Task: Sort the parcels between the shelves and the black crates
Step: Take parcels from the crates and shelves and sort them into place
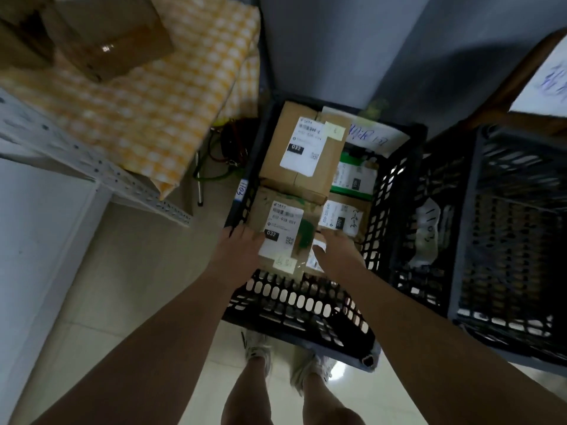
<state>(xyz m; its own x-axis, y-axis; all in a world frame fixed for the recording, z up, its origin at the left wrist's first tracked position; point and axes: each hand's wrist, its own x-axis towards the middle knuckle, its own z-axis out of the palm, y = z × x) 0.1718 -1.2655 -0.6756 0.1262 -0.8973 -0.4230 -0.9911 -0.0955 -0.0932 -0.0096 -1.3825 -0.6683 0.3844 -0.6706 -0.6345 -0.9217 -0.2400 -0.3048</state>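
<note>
Two hands on a parcel down in the black crate.

Head view: the near parcel (283, 231) lies in the black crate (303, 300), touching the far parcel (303, 148) behind it. The left hand (239, 248) has its fingers curled over the parcel's left side and grips it. The right hand (339, 250) touches the right side, but it is too blurry to tell if those fingers grip. The boxes sit packed tight, so this one might catch on a neighbour or the crate wall, tip, and slip from a weak hold.
</note>
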